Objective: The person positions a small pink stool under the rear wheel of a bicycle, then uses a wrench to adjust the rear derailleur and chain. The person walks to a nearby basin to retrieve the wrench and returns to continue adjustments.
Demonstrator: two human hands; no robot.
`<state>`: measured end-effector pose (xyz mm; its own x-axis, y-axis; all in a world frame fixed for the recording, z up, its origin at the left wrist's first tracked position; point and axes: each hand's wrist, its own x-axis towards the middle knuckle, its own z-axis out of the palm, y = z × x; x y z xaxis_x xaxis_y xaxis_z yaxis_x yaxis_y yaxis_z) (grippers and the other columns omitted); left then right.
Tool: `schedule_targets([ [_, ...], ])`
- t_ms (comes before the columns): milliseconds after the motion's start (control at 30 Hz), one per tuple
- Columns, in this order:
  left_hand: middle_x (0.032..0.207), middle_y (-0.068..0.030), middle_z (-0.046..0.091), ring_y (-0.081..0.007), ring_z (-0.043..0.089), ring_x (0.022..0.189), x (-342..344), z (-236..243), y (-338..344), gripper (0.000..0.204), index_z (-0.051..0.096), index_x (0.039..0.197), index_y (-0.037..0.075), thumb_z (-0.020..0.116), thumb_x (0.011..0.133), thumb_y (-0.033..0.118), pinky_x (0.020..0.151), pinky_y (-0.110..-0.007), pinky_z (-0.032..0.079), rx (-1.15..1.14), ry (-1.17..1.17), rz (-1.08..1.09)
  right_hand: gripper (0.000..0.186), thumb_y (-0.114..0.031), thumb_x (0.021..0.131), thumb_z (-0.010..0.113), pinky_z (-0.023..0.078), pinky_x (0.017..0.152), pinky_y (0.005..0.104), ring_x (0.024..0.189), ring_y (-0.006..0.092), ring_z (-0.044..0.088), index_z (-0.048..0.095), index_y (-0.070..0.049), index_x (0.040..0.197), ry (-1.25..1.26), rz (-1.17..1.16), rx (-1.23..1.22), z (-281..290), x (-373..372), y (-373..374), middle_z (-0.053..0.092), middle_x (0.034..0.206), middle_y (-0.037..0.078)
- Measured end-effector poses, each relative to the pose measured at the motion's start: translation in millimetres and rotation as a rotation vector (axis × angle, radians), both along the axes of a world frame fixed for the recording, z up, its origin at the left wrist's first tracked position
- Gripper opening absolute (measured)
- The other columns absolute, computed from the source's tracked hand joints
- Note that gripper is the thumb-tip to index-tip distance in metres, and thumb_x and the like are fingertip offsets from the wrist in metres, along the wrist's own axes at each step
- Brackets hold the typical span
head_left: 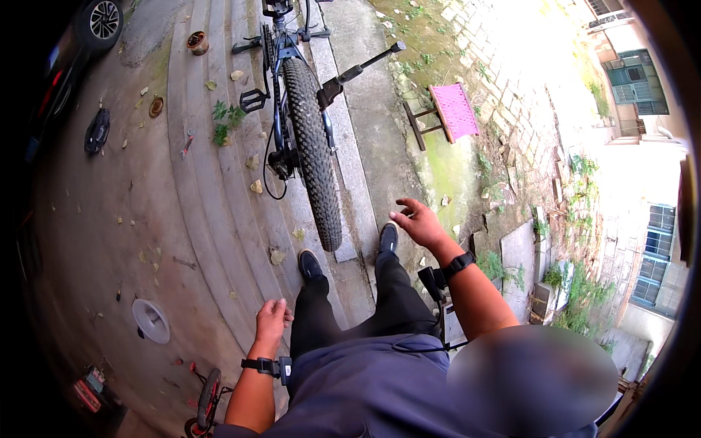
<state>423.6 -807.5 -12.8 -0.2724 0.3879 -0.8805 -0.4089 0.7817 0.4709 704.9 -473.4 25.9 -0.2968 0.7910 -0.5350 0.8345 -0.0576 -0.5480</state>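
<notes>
The tyre [310,146] is black, the frame [290,53] blue, the stool [454,113] pink.

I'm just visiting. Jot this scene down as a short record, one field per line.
Left hand: fingers curled, beside the left leg
Right hand: held out, fingers loosely bent, apart from the bicycle
Bicycle: ahead, knobbly tyre toward the person
Stool: pink top, right of the bicycle
Ground: long steps with scattered leaves
Upper left: car wheel
</notes>
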Motion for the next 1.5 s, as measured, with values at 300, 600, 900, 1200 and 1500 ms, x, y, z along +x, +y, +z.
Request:
schedule_targets([
  [300, 0.084, -0.0024, 0.064, -0.0095, 0.062, 0.068, 85.1, -45.6, 77.7, 0.023, 0.059, 0.100, 0.007, 0.058, 0.098, 0.030, 0.056, -0.022, 0.046, -0.038, -0.061, -0.101, 0.060, -0.039, 0.089, 0.067, 0.052, 0.082, 0.0370, 0.092, 0.0259, 0.066, 0.051, 0.002, 0.131, 0.070, -0.427, -0.135, -120.8, 171.5, 109.9, 0.067, 0.107, 0.021],
  [600, 0.085, -0.0043, 0.065, -0.0114, 0.063, 0.070, 220.0, -77.3, 164.7, 0.023, 0.058, 0.102, 0.004, 0.057, 0.099, 0.028, 0.058, -0.023, 0.047, -0.230, -0.106, -0.106, 0.076, -0.045, 0.088, 0.068, 0.051, 0.085, 0.0375, 0.115, 0.0296, 0.057, 0.041, 0.002, 0.141, 0.058, -0.492, -0.085, -263.7, 295.6, 251.9, 0.052, 0.136, 0.020],
  [900, 0.087, -0.0041, 0.066, -0.0122, 0.064, 0.075, 284.8, -134.6, 187.6, 0.026, 0.059, 0.101, 0.004, 0.059, 0.097, 0.030, 0.063, -0.025, 0.048, -0.390, -0.067, -0.073, 0.090, -0.047, 0.090, 0.065, 0.033, 0.107, 0.0547, 0.144, 0.0250, 0.025, 0.014, -0.011, 0.155, 0.273, -0.761, -0.341, -389.2, 350.2, 362.0, 0.025, 0.156, 0.008],
  [1200, 0.086, -0.0020, 0.063, -0.0094, 0.059, 0.072, 306.5, -137.2, 208.3, 0.028, 0.060, 0.103, 0.003, 0.058, 0.097, 0.030, 0.064, -0.025, 0.048, -0.473, -0.049, -0.078, 0.061, -0.035, 0.095, 0.063, 0.041, 0.103, 0.0472, 0.132, 0.0282, 0.040, 0.034, -0.008, 0.141, 0.602, -0.989, -0.430, -495.7, 378.0, 415.8, 0.042, 0.138, 0.008],
  [1500, 0.086, -0.0017, 0.064, -0.0086, 0.058, 0.072, 304.2, -122.7, 200.6, 0.025, 0.061, 0.105, 0.005, 0.058, 0.097, 0.029, 0.061, -0.025, 0.048, -0.438, -0.011, -0.021, 0.029, -0.030, 0.093, 0.067, 0.051, 0.078, 0.0237, 0.089, 0.0148, 0.062, 0.053, -0.005, 0.100, 0.632, -0.880, -0.240, -473.1, 345.8, 440.2, 0.058, 0.092, 0.003],
])
